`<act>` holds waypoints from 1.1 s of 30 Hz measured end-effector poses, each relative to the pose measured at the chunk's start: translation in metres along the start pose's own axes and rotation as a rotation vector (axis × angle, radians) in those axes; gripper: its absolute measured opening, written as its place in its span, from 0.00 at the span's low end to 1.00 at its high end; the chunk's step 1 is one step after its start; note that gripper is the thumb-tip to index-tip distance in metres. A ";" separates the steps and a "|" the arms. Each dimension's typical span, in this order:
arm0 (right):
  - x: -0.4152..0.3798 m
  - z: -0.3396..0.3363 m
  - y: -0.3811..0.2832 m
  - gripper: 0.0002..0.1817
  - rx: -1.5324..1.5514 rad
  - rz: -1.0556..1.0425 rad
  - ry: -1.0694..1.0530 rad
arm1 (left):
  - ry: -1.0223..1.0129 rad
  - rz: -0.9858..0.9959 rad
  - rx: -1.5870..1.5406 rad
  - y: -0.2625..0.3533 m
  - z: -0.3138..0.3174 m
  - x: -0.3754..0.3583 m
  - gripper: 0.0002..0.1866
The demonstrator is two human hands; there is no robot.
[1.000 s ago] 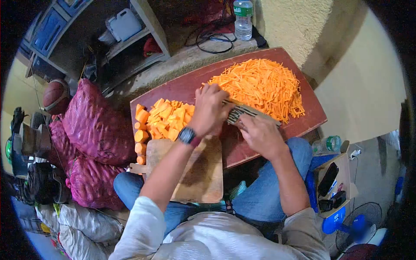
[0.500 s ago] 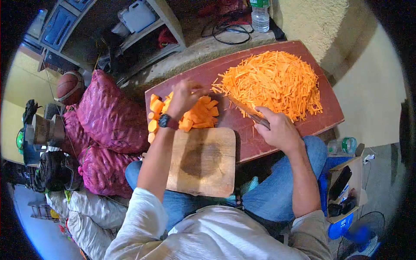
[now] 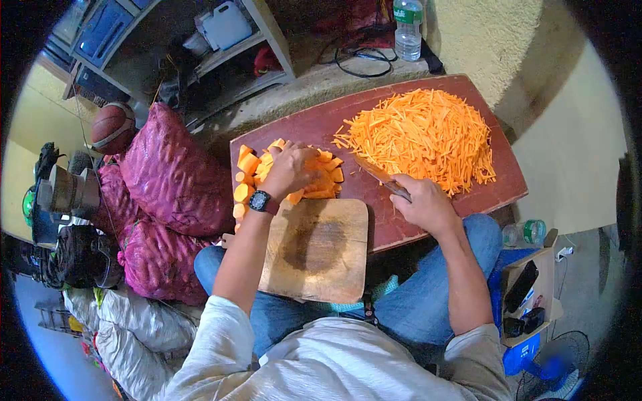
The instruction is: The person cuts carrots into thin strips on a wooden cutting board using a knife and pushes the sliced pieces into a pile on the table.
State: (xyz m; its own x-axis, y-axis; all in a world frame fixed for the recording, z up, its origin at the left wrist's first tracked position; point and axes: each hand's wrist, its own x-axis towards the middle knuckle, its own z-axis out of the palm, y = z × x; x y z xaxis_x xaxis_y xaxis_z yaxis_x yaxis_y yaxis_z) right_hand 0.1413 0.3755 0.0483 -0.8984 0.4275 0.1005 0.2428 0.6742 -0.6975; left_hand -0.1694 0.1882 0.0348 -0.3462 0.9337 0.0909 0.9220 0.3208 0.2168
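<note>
My left hand [image 3: 289, 168], with a watch [image 3: 259, 200] on its wrist, rests over a pile of cut carrot chunks [image 3: 326, 180]. Its fingers are apart and bent down onto the pieces; the tips are partly hidden. In my right hand [image 3: 422, 206] is a knife [image 3: 374, 171] with a dark handle, its blade pointing up and left over the table. Beyond the blade lies a large heap of thin carrot strips [image 3: 428, 137]. A worn wooden cutting board [image 3: 317, 250] lies in front of me, bare, with a dark stain in its middle.
The red table [image 3: 401, 224] carries both carrot piles. Full pink mesh sacks [image 3: 177, 174] and a basketball [image 3: 112, 128] stand at left. A water bottle [image 3: 408, 30] and a black cable [image 3: 364, 63] sit on the ledge behind. A wooden box [image 3: 535, 294] is at right.
My left hand has come down from above the table onto the carrot chunks. My right hand still holds the knife in nearly the same place. The view has shifted slightly.
</note>
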 end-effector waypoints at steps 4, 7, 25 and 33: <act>0.002 0.002 -0.002 0.17 0.022 0.001 0.033 | 0.078 0.030 -0.050 -0.007 0.004 -0.002 0.25; 0.004 0.006 0.002 0.16 -0.004 -0.046 0.051 | 0.011 -0.055 -0.087 0.002 -0.008 -0.001 0.25; 0.010 0.011 0.000 0.15 -0.037 -0.005 0.010 | -0.215 -0.068 0.134 -0.007 0.036 0.058 0.13; -0.007 0.019 0.007 0.23 0.035 -0.084 0.114 | -0.016 0.158 0.144 -0.004 0.044 0.043 0.11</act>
State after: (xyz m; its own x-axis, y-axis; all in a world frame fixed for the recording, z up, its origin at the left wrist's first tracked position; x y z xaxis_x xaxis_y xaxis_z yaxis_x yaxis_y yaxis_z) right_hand 0.1422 0.3657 0.0297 -0.8673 0.4372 0.2379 0.1538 0.6900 -0.7073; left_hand -0.1805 0.2338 -0.0047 -0.1941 0.9762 0.0970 0.9802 0.1889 0.0602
